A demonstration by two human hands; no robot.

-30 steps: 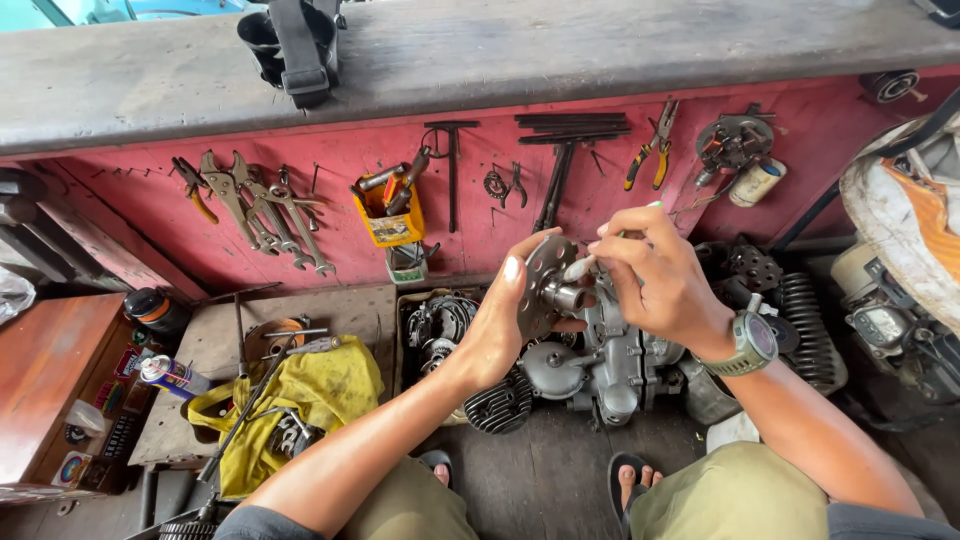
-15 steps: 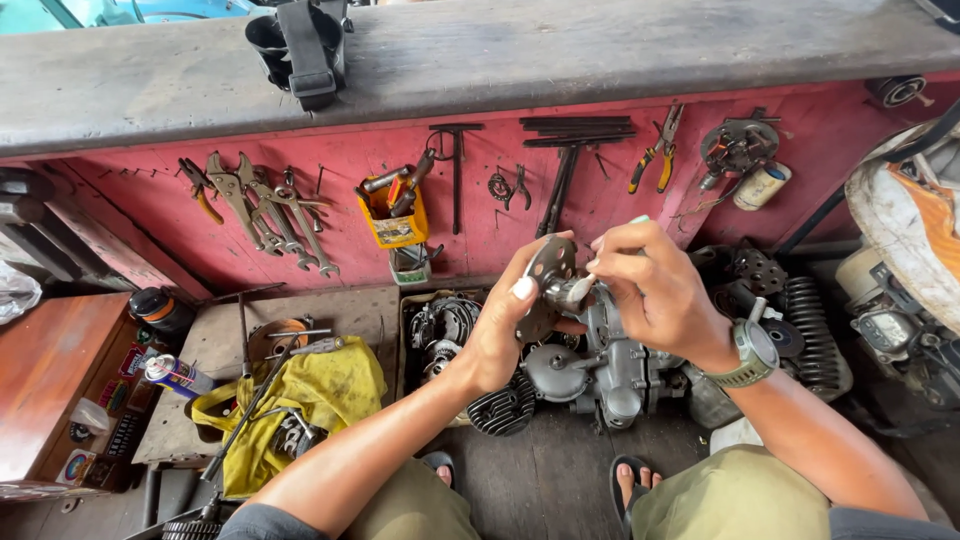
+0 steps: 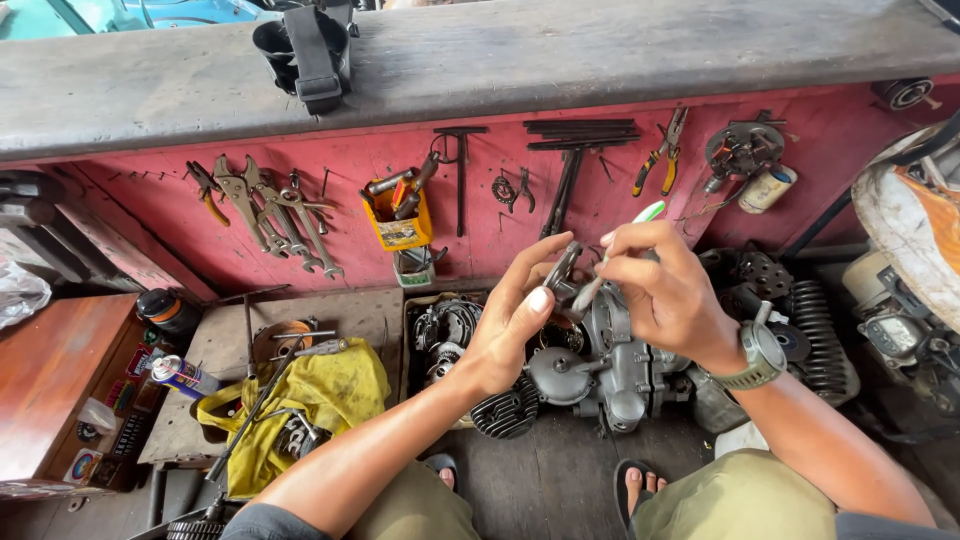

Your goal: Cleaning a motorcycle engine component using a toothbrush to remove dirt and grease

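Gripping a dark metal part [image 3: 562,268] – left hand [image 3: 510,325] fingers clamped; right hand [image 3: 665,290] pinches a slim white-handled tool [image 3: 615,262]

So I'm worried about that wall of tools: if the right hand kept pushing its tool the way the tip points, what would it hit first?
The right hand aims its green-handled tool down-left. It would first meet the small metal part in the left hand, apparently already at the tip; depth is unclear.
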